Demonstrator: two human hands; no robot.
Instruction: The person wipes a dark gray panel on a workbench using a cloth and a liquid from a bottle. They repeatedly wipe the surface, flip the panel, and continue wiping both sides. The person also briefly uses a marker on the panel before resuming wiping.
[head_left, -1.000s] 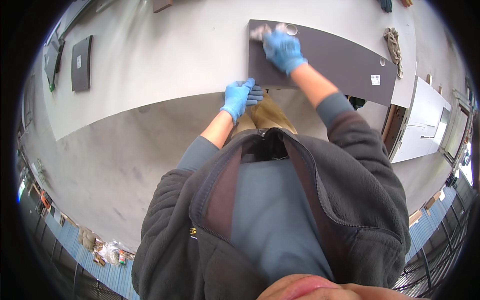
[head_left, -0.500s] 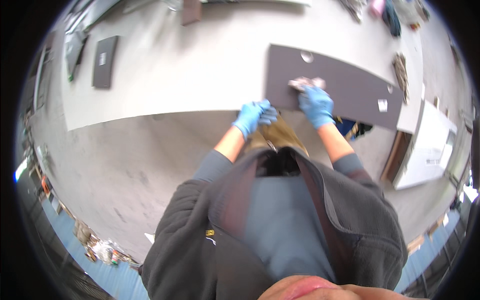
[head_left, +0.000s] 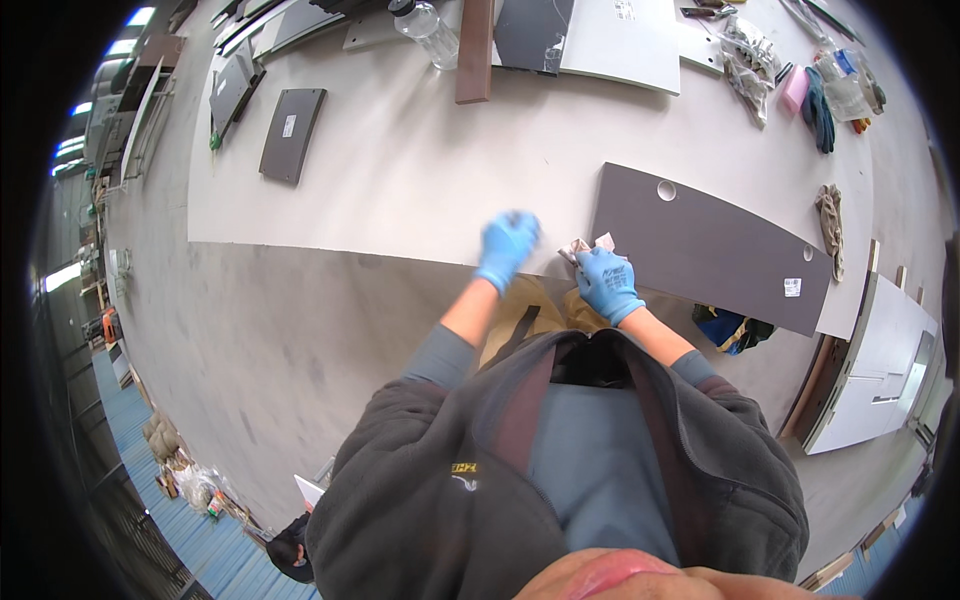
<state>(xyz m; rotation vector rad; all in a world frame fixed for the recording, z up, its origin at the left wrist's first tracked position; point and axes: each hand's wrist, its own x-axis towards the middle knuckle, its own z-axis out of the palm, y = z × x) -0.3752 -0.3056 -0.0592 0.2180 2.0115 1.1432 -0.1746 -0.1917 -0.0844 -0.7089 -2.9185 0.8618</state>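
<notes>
A dark grey panel [head_left: 715,245] with a curved far edge, two round cut-outs and a small white label lies at the table's near right edge. My right hand [head_left: 606,280], in a blue glove, pinches a crumpled pale cloth [head_left: 578,249] at the panel's near left corner. Left of it, my left hand [head_left: 509,245], also gloved in blue, is over the table near its front edge. Its fingers look curled closed and are somewhat blurred; whether anything is inside them is hidden.
The pale table [head_left: 400,180] also bears a small dark panel [head_left: 293,135] at left, a clear bottle [head_left: 430,35], a brown bar [head_left: 475,55] and a white panel [head_left: 625,50] at the back. Gloves [head_left: 820,110] lie at far right. White boards [head_left: 875,365] stand beside the table.
My right hand has slid the cloth leftward from the panel's middle to its near left corner. My left hand has moved from the table's edge to over its top. The view has shifted.
</notes>
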